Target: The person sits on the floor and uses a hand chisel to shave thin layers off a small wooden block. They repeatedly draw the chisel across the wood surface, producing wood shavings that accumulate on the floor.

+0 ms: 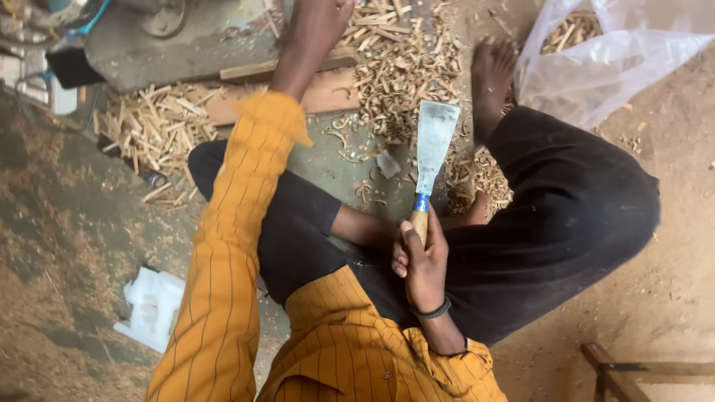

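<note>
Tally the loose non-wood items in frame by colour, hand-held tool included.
White crumpled foam piece: 1
Clear plastic bag holding shavings: 1
Grey broad-bladed chisel with a wooden handle, in the right hand: 1
Total: 3

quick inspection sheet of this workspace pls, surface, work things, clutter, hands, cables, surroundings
surface: bare floor dusted with sawdust; the person sits cross-legged on it.
job's things: broad flat blade on a wooden handle with a blue band, held upright; wooden board lying ahead.
clutter: wood chips and shavings in heaps; clear plastic bag holding more chips; white foam piece.
hands: right hand closed round the blade's handle; left hand reaches forward over the chips, fingers cut off by the frame edge.
cables: blue cord at top left, by a dark metal base.
surroundings: wooden frame corner at bottom right.
</note>
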A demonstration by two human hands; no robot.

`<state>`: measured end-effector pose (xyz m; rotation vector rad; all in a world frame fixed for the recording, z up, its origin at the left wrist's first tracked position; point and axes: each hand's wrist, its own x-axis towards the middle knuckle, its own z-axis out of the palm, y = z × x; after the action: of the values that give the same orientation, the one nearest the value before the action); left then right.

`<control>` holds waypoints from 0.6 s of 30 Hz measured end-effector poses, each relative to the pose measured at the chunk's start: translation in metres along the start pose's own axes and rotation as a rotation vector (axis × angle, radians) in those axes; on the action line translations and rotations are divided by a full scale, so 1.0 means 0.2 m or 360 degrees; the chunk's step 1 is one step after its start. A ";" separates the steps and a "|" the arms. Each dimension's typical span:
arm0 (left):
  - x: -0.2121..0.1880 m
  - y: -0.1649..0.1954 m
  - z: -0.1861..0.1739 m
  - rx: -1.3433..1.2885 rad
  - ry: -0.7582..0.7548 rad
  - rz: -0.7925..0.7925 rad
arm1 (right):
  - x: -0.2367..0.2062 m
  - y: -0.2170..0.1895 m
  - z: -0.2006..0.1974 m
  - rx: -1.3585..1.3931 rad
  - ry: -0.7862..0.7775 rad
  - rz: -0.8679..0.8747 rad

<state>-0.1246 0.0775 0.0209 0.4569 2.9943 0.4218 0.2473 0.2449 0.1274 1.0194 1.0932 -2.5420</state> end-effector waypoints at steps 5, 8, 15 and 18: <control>-0.40 -0.17 -0.13 -0.1486 0.0527 -0.0016 | 0.01 0.04 0.00 -0.0087 0.0013 0.0017; -0.68 -0.29 -0.12 -0.1782 0.0758 -0.0092 | 0.02 0.07 0.01 -0.0161 -0.0006 -0.0018; -0.99 -0.35 0.16 -0.0947 0.0950 -0.0452 | 0.04 0.14 0.05 -0.0434 -0.0043 -0.0115; -0.95 -0.36 0.25 -0.0704 0.0953 -0.0481 | 0.03 0.16 0.08 -0.0549 -0.0032 -0.0116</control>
<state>0.0435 -0.0328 -0.0401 -0.2003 3.2589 1.3494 0.2473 0.2126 0.1126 0.8747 1.5198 -2.2955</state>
